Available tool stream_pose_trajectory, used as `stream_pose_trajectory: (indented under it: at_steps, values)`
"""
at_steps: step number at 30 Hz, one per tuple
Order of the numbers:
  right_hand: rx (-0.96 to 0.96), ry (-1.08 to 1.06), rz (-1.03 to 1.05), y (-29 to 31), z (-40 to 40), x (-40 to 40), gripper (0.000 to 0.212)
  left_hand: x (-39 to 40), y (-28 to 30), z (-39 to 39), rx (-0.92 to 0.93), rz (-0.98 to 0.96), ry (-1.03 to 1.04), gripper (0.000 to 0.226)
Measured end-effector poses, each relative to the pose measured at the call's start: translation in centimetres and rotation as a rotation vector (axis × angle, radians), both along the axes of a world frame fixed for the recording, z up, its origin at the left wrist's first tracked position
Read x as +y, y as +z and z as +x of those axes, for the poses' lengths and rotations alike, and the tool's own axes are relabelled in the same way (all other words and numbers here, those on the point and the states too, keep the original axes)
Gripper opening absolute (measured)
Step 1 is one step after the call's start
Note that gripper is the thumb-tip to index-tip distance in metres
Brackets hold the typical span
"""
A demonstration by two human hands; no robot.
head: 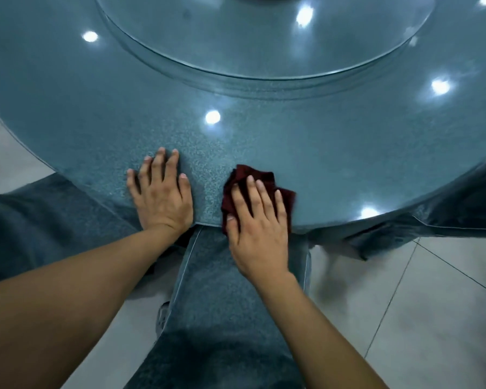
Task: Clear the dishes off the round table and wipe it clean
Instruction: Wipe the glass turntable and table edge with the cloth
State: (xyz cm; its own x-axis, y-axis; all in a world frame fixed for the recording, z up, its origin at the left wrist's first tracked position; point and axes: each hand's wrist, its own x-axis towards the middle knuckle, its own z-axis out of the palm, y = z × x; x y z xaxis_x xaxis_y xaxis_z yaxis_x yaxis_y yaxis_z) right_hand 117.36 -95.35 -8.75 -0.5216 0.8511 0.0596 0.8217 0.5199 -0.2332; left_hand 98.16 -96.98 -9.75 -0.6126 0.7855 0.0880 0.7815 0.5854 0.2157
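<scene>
right hand [257, 220] presses flat on a dark red cloth [260, 178] at the near table [348, 153] edge, fingers straight and slightly spread, thumb on the cloth's left side. left hand [162, 197] lies flat on the table just beside it, fingers slightly spread. farther back, a glass turntable [264, 32] sits mid-table.

cloth [260, 189]: dark red | round table [320, 153]: speckled teal | floor [446, 290]: pale grey tiles
</scene>
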Motion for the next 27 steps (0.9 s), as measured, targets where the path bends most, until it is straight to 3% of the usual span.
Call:
stream_pose_trajectory:
  at_steps: [3,7,11,13,17,21,23,25,27]
  values:
    - [-0.024,0.031,0.027,-0.3,2.1,2.0,0.057,-0.1,0.0,-0.1,-0.004,0.000,-0.013,0.057]
    - [-0.033,-0.455,0.035,-0.2,4.9,8.0,0.062,-0.3,0.3,-0.9,-0.045,-0.010,-0.071,0.057]
    - [-0.028,-0.760,-0.058,0.1,0.2,9.9,0.062,-0.9,0.9,-6.3,-0.041,0.065,-0.341,0.048]
    - [-0.024,-0.675,-0.005,-0.1,-5.6,8.2,0.063,-1.0,1.4,-10.1,-0.076,0.102,-0.444,0.045]
    - [0.012,-0.284,0.044,-0.2,-18.6,2.3,0.060,-0.6,1.3,-17.3,0.023,0.090,-0.457,0.041]
    - [-0.008,0.079,-0.017,-0.1,-19.7,2.1,0.058,1.2,1.1,-24.2,0.063,0.071,-0.352,0.044]
    - [-0.026,-0.057,0.015,-0.4,-15.2,6.0,0.060,1.5,0.8,-26.3,0.019,0.081,-0.277,0.045]
    - [-0.066,-0.392,0.075,-0.5,-9.9,11.1,0.063,1.7,0.7,-26.9,-0.019,0.107,-0.220,0.048]
    - [-0.071,-0.706,-0.018,-0.1,-6.8,15.2,0.064,1.8,0.6,-26.6,-0.024,0.119,-0.193,0.049]
